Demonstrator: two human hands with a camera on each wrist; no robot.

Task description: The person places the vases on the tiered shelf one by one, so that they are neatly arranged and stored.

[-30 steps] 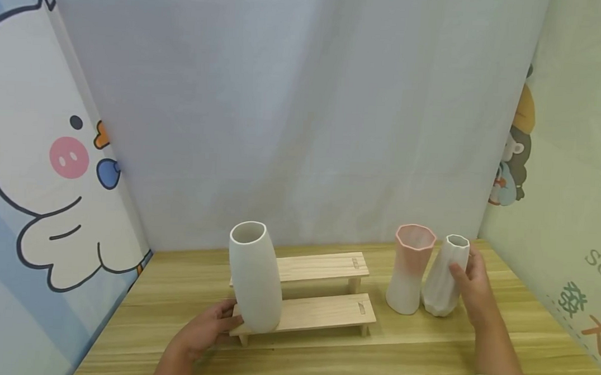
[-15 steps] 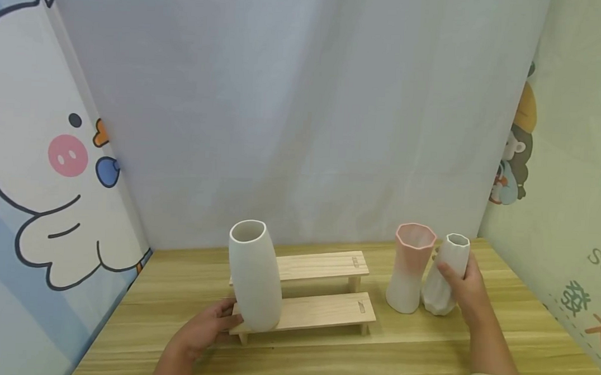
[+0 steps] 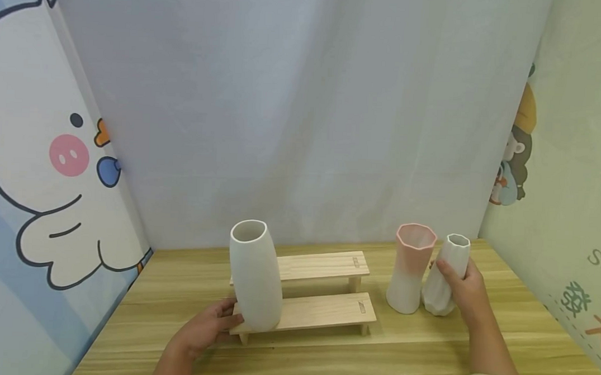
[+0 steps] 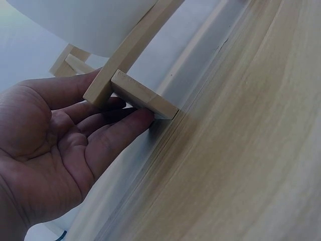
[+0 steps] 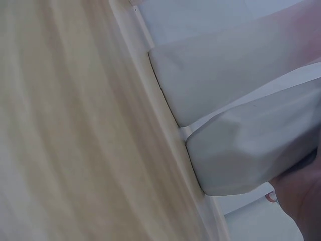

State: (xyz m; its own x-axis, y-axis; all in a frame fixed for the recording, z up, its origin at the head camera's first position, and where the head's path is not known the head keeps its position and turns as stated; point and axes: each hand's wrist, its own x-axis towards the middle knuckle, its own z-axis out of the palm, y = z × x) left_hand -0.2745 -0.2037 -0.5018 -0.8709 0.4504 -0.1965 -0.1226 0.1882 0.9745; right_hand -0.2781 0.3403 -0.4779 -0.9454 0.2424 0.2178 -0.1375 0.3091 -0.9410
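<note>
A tall white vase (image 3: 255, 278) stands on the left end of the lower step of a two-step wooden stand (image 3: 325, 313). At that end, my left hand (image 3: 206, 329) grips the stand beside the vase's base. The left wrist view shows the left fingers (image 4: 123, 130) against the stand's leg (image 4: 143, 93), under the board. My right hand (image 3: 472, 293) holds a smaller white ribbed vase (image 3: 439, 291), thumb in front, the other fingers mostly hidden behind. Its base rests on the table in the right wrist view. Just left of it stands a pink-and-white vase (image 3: 410, 270).
The stand's upper step (image 3: 322, 268) lies behind the lower one. A pale curtain (image 3: 303, 126) closes off the back of the wooden table (image 3: 323, 367). Printed cloths with cartoon figures hang at the left (image 3: 53, 199) and right (image 3: 557, 193).
My right hand has slid further round the white ribbed vase, its thumb moving left across the front and fingertips showing behind. The left hand and the stand have stayed put.
</note>
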